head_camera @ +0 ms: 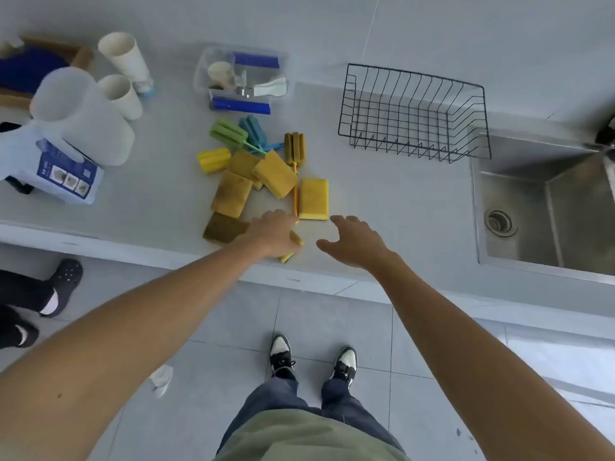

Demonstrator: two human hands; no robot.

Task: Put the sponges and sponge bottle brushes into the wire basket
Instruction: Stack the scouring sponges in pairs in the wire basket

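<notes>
Left hand [274, 236] rests palm-down on a sponge [293, 247] at the surface [399, 207] front edge — grip cannot be told. Right hand [352, 242] hovers spread, empty. Sponge pile [263, 174] beyond; bare surface leads to the wire basket [414, 111] — empty, far right.

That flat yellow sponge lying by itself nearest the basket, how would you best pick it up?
Grip the yellow sponge across its two long sides, coming straight down from above with the right hand, which is open just in front of it. It lies flat on the counter with its right side clear; an orange brush handle runs along its left edge, so keep that finger close to the sponge.
</notes>
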